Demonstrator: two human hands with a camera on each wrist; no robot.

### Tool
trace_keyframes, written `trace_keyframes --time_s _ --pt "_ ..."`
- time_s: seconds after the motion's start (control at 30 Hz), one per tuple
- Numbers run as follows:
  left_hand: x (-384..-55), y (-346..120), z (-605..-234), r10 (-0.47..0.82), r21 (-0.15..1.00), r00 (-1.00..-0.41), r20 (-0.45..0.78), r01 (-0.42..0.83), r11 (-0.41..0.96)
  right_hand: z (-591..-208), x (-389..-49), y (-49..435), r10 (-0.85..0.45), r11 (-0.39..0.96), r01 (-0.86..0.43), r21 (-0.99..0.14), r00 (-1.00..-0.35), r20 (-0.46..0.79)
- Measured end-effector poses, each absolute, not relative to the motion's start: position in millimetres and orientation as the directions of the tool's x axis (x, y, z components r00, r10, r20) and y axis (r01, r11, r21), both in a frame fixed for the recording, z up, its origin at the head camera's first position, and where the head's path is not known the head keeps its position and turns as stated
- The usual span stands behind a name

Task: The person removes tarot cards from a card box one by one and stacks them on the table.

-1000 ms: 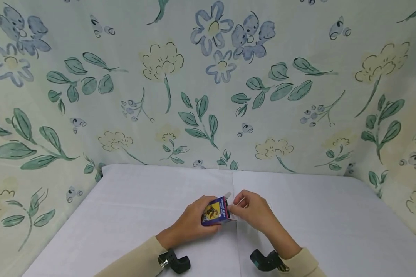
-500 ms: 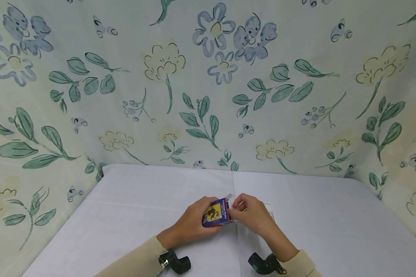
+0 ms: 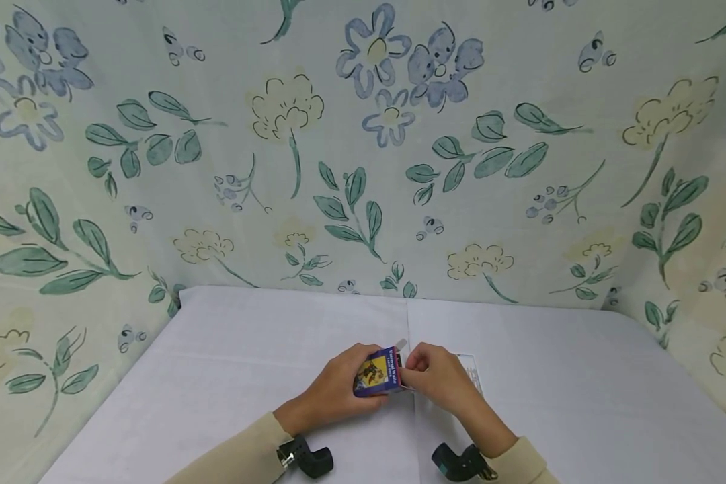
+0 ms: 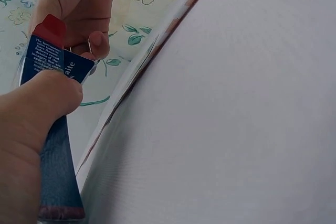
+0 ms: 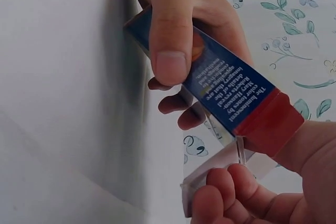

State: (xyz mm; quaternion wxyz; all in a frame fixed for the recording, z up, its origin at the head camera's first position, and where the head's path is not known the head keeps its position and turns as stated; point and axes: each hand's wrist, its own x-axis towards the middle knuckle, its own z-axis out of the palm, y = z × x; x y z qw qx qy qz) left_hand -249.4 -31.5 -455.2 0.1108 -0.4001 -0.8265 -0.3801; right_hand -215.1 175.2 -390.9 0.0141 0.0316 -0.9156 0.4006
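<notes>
My left hand [image 3: 341, 380] grips a small blue tarot card box [image 3: 376, 372] with a yellow picture on its front, labelled "Universal Waite". In the right wrist view, the left thumb presses on the box's narrow printed side [image 5: 226, 85]. A red end flap [image 5: 275, 121] stands out from the opened end, and a pale flap [image 5: 210, 177] sticks out below it. My right hand [image 3: 438, 376] is at that end, its curled fingers [image 5: 241, 187] against the pale flap. The right thumb is partly hidden behind the box, as is whatever lies inside.
A thin, clear-looking flat sheet with a pale outline [image 3: 470, 368] lies on the white tablecloth [image 3: 266, 336], partly behind the right hand. Floral cloth [image 3: 363, 202] hangs behind and at both sides. Black cameras sit on the left wrist [image 3: 311, 460] and right wrist [image 3: 460, 464].
The right hand has shifted slightly downward at the box's end, revealing more of the flat sheet behind it. The left hand and box have barely moved.
</notes>
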Motion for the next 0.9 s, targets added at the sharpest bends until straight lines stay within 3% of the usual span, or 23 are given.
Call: trace_keyframes --time_s 0.9 --pt "-250.7 -31.9 -456.5 0.583 0.529 -0.667 0.464 0.736 0.421 -384.7 -214.9 179.7 -0.034 0.701 -0.028 -0.713 -0.999 0.007"
